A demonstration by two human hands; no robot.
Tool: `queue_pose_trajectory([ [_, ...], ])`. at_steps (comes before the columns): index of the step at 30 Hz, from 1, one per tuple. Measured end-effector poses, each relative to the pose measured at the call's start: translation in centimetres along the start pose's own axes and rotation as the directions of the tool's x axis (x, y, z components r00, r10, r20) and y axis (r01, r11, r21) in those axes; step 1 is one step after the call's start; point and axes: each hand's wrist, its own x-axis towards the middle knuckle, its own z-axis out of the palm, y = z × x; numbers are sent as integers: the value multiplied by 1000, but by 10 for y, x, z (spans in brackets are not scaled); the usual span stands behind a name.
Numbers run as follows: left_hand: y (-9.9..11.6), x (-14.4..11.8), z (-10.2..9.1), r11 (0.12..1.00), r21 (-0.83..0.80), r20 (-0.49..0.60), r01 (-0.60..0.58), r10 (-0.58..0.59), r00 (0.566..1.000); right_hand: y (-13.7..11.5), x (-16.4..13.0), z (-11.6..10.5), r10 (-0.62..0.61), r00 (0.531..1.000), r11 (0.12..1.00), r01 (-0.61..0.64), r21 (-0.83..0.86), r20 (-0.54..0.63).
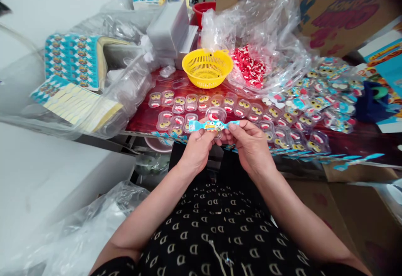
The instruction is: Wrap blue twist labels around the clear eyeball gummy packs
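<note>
Both hands are raised over my lap at the near edge of a red table. My left hand and my right hand together pinch a blue printed paper strip laid across a small clear plastic blister case with red and white candy inside. Just beyond my hands, rows of filled clear blister cases lie flat on the table, showing yellow and red pieces.
A yellow plastic basket stands behind the rows. A clear bag of red and white candy lies to its right. Finished blue-labelled packs pile at the right. Stacks of blue printed label sheets and clear bags sit left. Cardboard boxes stand behind.
</note>
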Motion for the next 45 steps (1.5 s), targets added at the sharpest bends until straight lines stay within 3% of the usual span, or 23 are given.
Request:
queue_pose_trajectory([
  [8, 2, -1, -1, 995, -104, -22, -5, 3, 1000, 6, 3, 6, -55, 996, 998, 57, 36, -67],
  [18, 5, -3, -4, 990, -137, -52, -30, 23, 998, 7, 3, 13, -30, 996, 997, 35, 63, -83],
  [26, 5, -2, 0, 997, -69, -92, -45, 39, 995, 8, 2, 15, -36, 997, 999, 37, 14, -69],
  [32, 16, -2, 0, 992, -121, -89, -38, 27, 996, 3, 3, 5, -3, 999, 999, 1, -48, -38],
  [35, 22, -2, 0, 988, -151, -60, 2, -11, 998, 3, 6, 1, 77, 997, 997, -77, -12, 15],
  [39, 24, -3, 2, 986, -162, 7, 48, -48, 999, 2, 10, 4, 183, 965, 979, -196, 50, 190],
  [45, 26, -4, -5, 998, -35, 134, 46, -41, 990, 5, 8, 6, 186, 940, 970, -223, 101, 287],
])
